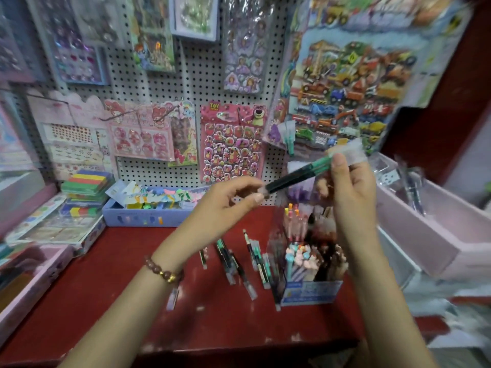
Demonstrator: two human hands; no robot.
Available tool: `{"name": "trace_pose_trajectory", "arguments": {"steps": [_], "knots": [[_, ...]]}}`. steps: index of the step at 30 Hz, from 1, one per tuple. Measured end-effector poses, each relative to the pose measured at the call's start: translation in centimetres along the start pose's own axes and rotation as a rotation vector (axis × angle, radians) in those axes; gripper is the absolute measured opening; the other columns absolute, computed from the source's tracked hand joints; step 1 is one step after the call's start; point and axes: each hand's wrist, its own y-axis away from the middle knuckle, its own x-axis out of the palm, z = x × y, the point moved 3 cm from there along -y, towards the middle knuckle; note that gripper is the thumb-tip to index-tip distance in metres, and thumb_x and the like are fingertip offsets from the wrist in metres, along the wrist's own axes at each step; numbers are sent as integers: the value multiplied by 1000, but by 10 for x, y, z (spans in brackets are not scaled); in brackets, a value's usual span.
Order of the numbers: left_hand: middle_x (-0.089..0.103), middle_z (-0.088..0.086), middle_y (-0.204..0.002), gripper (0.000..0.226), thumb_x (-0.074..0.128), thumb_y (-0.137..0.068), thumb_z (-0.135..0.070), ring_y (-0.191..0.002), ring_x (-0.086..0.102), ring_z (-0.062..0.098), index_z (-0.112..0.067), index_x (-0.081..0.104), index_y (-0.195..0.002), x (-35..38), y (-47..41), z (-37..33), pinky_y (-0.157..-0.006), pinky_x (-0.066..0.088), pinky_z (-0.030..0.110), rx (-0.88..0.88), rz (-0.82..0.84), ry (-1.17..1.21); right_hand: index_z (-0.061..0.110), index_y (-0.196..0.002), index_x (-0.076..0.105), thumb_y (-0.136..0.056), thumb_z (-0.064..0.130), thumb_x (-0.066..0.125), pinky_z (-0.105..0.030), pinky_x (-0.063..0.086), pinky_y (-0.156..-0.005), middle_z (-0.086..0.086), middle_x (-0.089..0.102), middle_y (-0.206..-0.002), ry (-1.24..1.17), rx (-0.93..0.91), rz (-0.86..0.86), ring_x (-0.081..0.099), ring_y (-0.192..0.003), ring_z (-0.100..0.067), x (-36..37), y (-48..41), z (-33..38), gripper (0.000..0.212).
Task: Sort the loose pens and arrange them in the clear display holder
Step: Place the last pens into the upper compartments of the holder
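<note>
The red bench (119,274) carries the clear display holder (276,243), already crowded, with the loose pens (236,264) lying just beside it. Above them, the left hand (223,205) has its grip pinching the low end of a green pen (297,175). The right hand (350,187) curls its grip round the capped end. So slight a pinch could let the pen slip and fall back among the unsorted ones.

Open red counter (106,301) front-left; loose pens (233,264), crammed pen box (310,289) mid-right; pink bin (425,240) beyond.
</note>
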Motion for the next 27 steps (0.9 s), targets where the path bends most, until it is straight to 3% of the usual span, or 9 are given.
{"name": "trace_pose_trajectory", "arguments": {"steps": [2,4,7,9,12,16,23,27], "knots": [[66,-17,-92,21,44,-99,-19,-82,61,-1,-18,63,-107,-2,-22,-2,-62,48,14,-12,-24,49,21,-82,41,-102,17,39,-17,26,-43,7,36,-58,-11,-60,-143,31,-46,-3,-16,-27,6,20],[66,-1,-108,33,31,-103,-19,-93,62,5,-9,61,-112,-2,-37,-1,-67,53,22,-71,-47,110,23,-85,41,-102,17,39,-18,29,-46,6,34,-63,37,-111,-235,32,-48,-2,-32,-51,3,18],[63,10,-118,39,27,-103,-23,-107,60,15,-8,59,-120,5,-54,8,-79,55,29,-107,-82,108,23,-90,44,-99,25,42,-23,37,-62,9,41,-70,257,-188,-253,43,-58,1,-45,-72,-3,10],[61,17,-117,36,28,-104,-25,-108,59,23,-14,56,-124,12,-64,14,-89,51,38,-122,-86,71,17,-94,46,-99,19,42,-17,35,-65,9,44,-73,396,-213,-212,43,-62,2,-44,-82,-9,7],[55,9,-121,36,30,-103,-23,-115,51,19,-16,49,-133,21,-78,20,-98,42,36,-155,-87,51,13,-95,50,-100,22,43,-17,34,-59,9,49,-75,504,-175,-107,41,-61,-1,-31,-90,-16,13],[37,1,-148,42,32,-103,-25,-136,33,15,-15,37,-143,33,-89,14,-114,26,35,-159,-76,-15,11,-86,48,-98,31,44,-31,32,-54,1,46,-68,675,-124,10,40,-58,-13,-18,-94,-24,24],[25,1,-154,46,32,-103,-22,-141,21,12,-10,25,-147,45,-99,9,-111,17,22,-151,-71,-9,17,-67,35,-93,30,49,-30,24,-49,2,39,-60,892,8,137,35,-53,-14,-6,-107,-32,33],[24,2,-154,47,33,-103,-20,-142,21,13,-9,23,-147,47,-101,9,-116,18,28,-164,-71,27,16,-65,38,-90,26,53,-30,27,-53,-2,41,-59,853,59,223,37,-52,-16,-3,-113,-42,31]]}}
